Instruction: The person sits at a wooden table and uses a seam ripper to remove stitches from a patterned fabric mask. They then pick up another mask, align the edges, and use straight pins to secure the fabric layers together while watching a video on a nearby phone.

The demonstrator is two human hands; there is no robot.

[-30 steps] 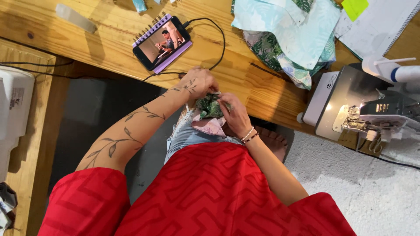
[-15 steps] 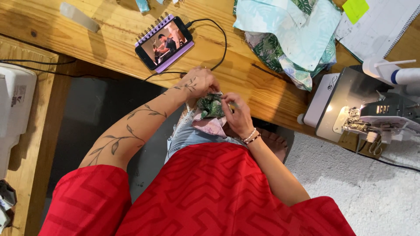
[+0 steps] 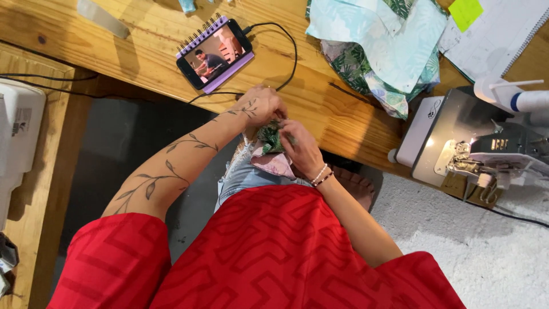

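Observation:
Both hands meet at the front edge of a wooden table, over my lap. My left hand and my right hand pinch a small bunched piece of green leaf-print fabric between them. A pink fabric piece hangs just under the hands, resting on my denim shorts. Much of the green piece is hidden by the fingers.
A phone playing a video lies on a purple spiral notebook, its black cable looping right. A pile of leaf-print fabric lies at the top right. A sewing machine stands at right, another white machine at left. White rug below.
The hands stay together on the green fabric with only small finger movements. The view has shifted slightly.

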